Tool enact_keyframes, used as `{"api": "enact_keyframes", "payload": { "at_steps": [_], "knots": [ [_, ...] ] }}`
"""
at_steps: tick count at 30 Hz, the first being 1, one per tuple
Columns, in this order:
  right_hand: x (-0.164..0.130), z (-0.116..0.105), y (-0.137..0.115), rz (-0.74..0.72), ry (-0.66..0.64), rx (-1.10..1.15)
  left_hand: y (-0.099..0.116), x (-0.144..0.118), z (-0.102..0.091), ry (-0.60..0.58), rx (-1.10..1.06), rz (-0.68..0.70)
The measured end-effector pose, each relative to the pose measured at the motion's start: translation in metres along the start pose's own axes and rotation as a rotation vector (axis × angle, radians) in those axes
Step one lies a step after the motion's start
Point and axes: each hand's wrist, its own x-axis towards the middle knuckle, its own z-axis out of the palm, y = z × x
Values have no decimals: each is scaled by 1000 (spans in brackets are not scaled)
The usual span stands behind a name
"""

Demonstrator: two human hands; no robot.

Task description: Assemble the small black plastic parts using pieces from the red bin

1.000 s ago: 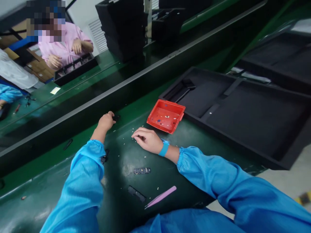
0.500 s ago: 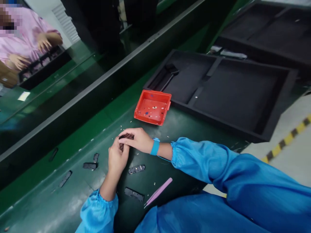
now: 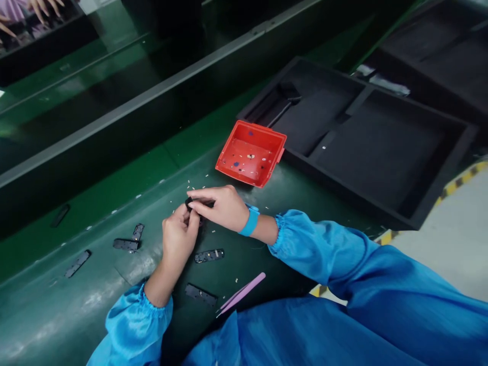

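In the head view a small black part point(image 3: 188, 203) is pinched at the fingertips of both hands; most of it is hidden by fingers. My left hand point(image 3: 178, 234) is closed on it from below. From the right, my right hand point(image 3: 226, 207), with a blue band at the wrist, grips it between thumb and fingers. Below the hands lie a slim black module with small fittings point(image 3: 209, 255) and a plain black one point(image 3: 201, 294). Pink tweezers point(image 3: 243, 293) rest to their right. Tiny pale bits are scattered around the hands.
Behind the hands stands a red bin point(image 3: 224, 165) holding small scraps. A large black divided tray point(image 3: 396, 147) adjoins it on the right. Several more black modules point(image 3: 125, 244) lie left on the green mat point(image 3: 49, 315). Across a rail point(image 3: 163, 93), another person's hands show top left.
The view has shifted, so the bin and tray appear further right and the modules further left. The fingers have changed their hold on the black part, still in both hands.
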Motion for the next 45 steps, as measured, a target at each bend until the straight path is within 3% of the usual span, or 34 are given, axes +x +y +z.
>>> {"api": "enact_keyframes", "payload": {
  "at_steps": [7, 15, 18, 22, 26, 35, 45],
  "knots": [
    [0, -1, 2, -9, -7, -37, -2, 1, 1, 28, 43, 1],
    [-2, 2, 1, -112, 46, -217, 5, -1, -3, 77, 249, 133],
    [-1, 1, 1, -120, 57, -252, 5, 2, -3, 20, 108, 39],
    [2, -1, 2, -76, 58, -146, 1, 7, -3, -99, -240, -130],
    [6, 0, 4, -13, 3, 47, -3, 11, -5, -176, -370, -90],
    [10, 0, 9, 181, -154, 493, -5, 14, -10, -258, -414, -95],
    [9, -1, 3, 222, -138, 489, -1, 13, -8, -252, -387, -94]
  ]
}}
